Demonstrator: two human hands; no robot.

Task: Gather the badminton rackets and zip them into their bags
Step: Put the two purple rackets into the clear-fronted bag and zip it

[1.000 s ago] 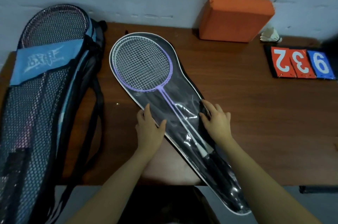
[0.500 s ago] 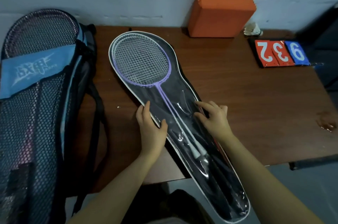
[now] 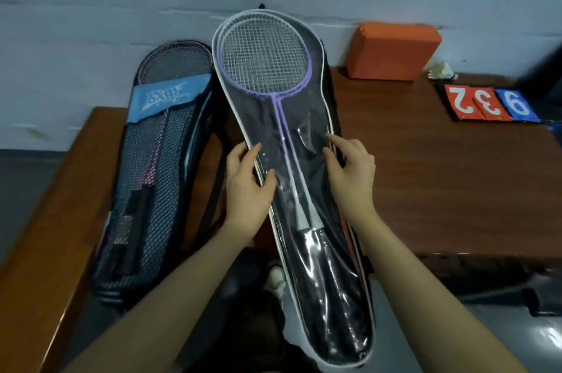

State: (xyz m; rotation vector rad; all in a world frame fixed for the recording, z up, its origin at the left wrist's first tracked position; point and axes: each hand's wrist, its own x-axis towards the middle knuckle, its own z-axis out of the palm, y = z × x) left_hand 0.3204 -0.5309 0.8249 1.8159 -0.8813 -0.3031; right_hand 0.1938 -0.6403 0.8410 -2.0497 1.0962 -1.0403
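Observation:
A clear-fronted racket bag with white piping [image 3: 331,296] is lifted off the brown table and tilted up, head end toward the wall. Inside it show purple-framed rackets [image 3: 264,59] with white strings and black grips. My left hand [image 3: 246,190] grips the bag's left edge at mid-length. My right hand [image 3: 352,172] holds its right edge, fingers on the clear front. A black mesh racket bag with a blue label [image 3: 152,172] lies on the table at the left, with pink-framed rackets visible through the mesh.
An orange block [image 3: 392,50] leans against the wall at the back. A white shuttlecock [image 3: 441,71] and a flip scoreboard with red and blue number cards [image 3: 486,102] lie at the right. The table's front edge [image 3: 456,254] runs behind the bag's lower end.
Both hands have raised the clear bag off the table and swung its head end up toward the wall. The camera view has shifted, so the mesh bag now sits nearer the middle.

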